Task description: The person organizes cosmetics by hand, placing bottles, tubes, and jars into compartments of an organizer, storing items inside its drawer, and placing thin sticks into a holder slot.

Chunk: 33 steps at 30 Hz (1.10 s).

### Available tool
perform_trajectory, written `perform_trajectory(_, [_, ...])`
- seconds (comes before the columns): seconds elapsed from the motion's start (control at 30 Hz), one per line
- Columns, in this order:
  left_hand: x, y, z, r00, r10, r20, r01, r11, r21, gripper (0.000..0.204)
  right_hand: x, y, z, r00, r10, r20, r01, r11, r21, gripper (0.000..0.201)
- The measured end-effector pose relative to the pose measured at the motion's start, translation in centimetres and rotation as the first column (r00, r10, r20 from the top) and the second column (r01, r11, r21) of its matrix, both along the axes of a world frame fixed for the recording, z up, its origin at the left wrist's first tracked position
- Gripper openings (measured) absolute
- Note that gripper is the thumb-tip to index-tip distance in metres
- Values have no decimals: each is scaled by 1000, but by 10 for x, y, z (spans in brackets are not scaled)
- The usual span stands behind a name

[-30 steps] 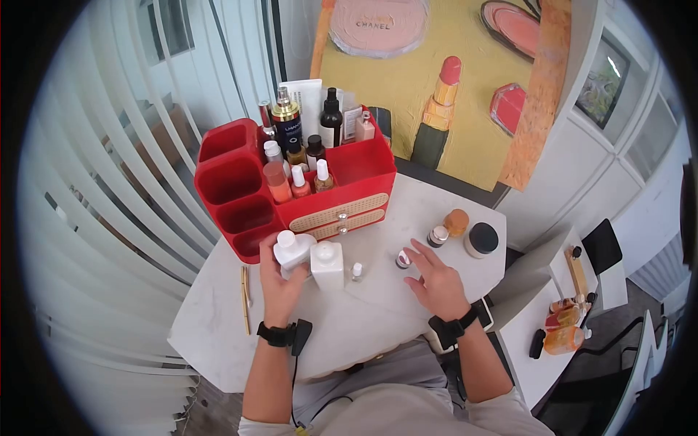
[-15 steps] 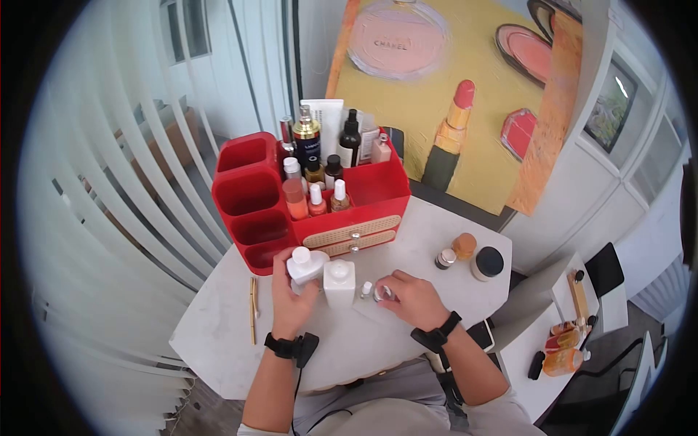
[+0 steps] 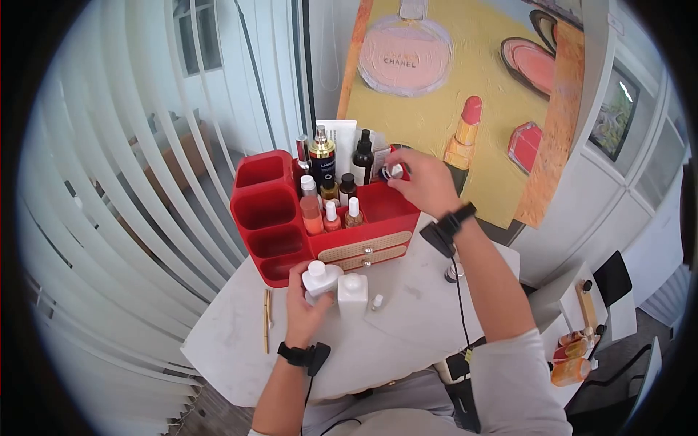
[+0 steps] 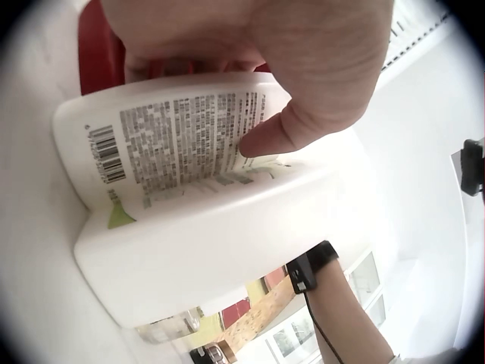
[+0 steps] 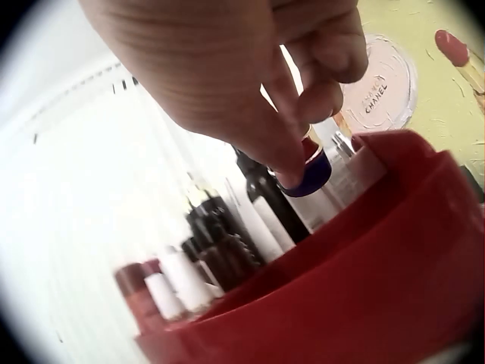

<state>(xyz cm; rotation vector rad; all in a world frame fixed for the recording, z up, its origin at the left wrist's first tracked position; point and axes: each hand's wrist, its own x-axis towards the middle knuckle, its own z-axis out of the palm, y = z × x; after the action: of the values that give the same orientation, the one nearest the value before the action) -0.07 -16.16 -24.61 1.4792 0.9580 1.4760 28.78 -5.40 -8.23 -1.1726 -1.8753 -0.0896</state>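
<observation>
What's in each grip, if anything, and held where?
Left grip: white-capped, white plastic bottle, by the side of its body, thumb on the printed face. Right grip: small, round, dark-blue container, pinched at its edge.

- Left hand [image 3: 304, 318]: the lower and nearer of the two, thumb set opposite curled fingers in a grip.
- Left forearm [image 3: 283, 392]: angled forward, slightly inward.
- Right hand [image 3: 427, 180]: farther forward, back upward, thumb and fingers pinching.
- Right arm [image 3: 498, 298]: extended, slanting inward.
</observation>
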Motion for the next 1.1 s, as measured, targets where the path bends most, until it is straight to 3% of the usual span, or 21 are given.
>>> perform_trajectory(0.07, [-1,0,0,1000,-5,0,5,1000,4,64,-6,29,5,969,-45,244,79,988,-131,29])
perform_trajectory(0.23, [-1,1,1,999,-3,-34,3,1000,20,62,-21,56,22,894,-40,446,210,917,-338,23])
perform_trajectory(0.3, [-1,-1,5,999,-12,-38,13,1000,25,61,-21,60,25,840,59,539,187,902,-390,22])
perform_trajectory(0.43, [-1,0,4,998,1,-57,1,999,36,60,-18,69,25,821,161,548,188,829,-527,26])
perform_trajectory(0.5, [-2,1,0,1000,-8,-30,9,1000,26,60,-25,42,40,887,162,433,175,749,-639,24])
perform_trajectory(0.57, [1,-1,5,1000,-10,-9,11,1000,14,60,-4,39,24,838,180,515,-40,961,-272,24])
perform_trajectory(0.6, [2,-2,6,1000,-23,9,23,1000,-1,60,3,25,24,890,173,421,-108,979,-175,20])
perform_trajectory(0.63, [2,-2,6,999,-27,28,27,1000,-13,60,12,8,26,884,171,435,-94,977,-194,20])
perform_trajectory(0.7, [2,-4,7,999,-22,24,23,999,-26,59,32,-38,35,913,-61,403,147,972,-185,20])
perform_trajectory(0.77, [3,-3,8,1000,-3,16,3,1000,-19,59,60,-81,35,891,-174,419,352,848,-396,27])
perform_trajectory(0.83, [2,-3,9,1000,-13,2,13,1000,-20,60,109,-103,-9,818,-217,533,439,834,-334,39])
perform_trajectory(0.9, [2,-4,8,1000,-18,5,18,1000,-20,60,151,-107,-66,753,-138,643,493,766,-412,51])
perform_trajectory(0.97, [0,-2,7,1000,-12,-4,12,1000,-7,60,150,-108,-79,772,-45,634,529,599,-601,56])
perform_trajectory(1.0, [0,-1,4,1000,-2,-15,2,1000,11,61,166,-105,-94,789,-74,610,462,725,-510,55])
perform_trajectory(1.03, [0,0,1,1000,11,-27,-10,999,30,61,171,-98,-88,793,-114,598,467,744,-478,53])
perform_trajectory(1.1, [-3,-1,-2,999,44,-29,-43,999,23,61,163,-83,-65,847,-334,414,475,826,-304,53])
